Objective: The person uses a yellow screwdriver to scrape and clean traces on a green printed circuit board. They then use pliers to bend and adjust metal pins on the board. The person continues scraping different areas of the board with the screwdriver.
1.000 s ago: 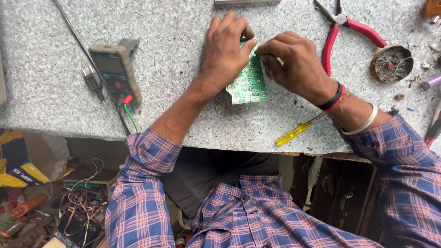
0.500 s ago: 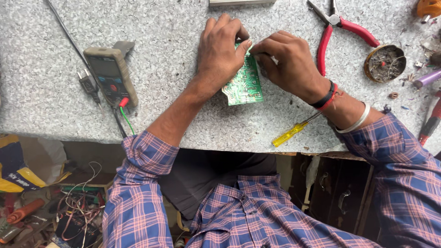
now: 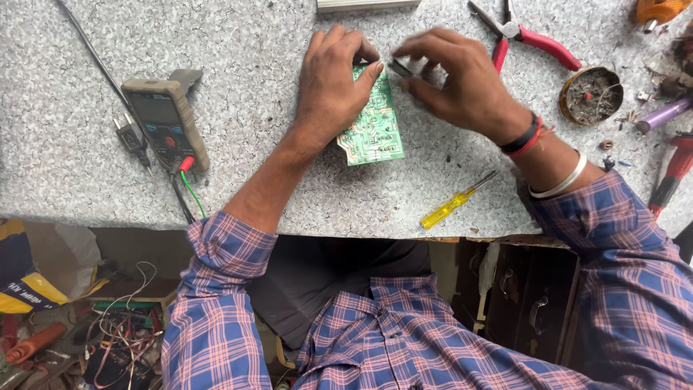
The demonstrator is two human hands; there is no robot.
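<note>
Seen from above, your two hands meet over a green circuit board (image 3: 375, 130) that lies solder side up on a speckled grey worktop (image 3: 253, 50), near its middle and a little toward the far edge. Your left hand (image 3: 332, 90) lies flat on the board's left half, fingers curled over its far edge, pinning it down. Your right hand (image 3: 462, 83) hovers at the board's far right corner with thumb and fingertips pinched on a small dark part (image 3: 401, 68); it is too blurred to name. Keep the left palm's weight steady so the board cannot slide, and work the pinched piece with short, straight pulls instead of twisting, since the solder tracks would likely lift under sideways force. A yellow-handled screwdriver (image 3: 456, 201) lies just beside your right wrist, near the front edge. Red-handled pliers (image 3: 523, 34) rest past your right hand, with a round tin of scraps (image 3: 590, 94) beyond them. A multimeter (image 3: 164, 121) sits well to your left.
</note>
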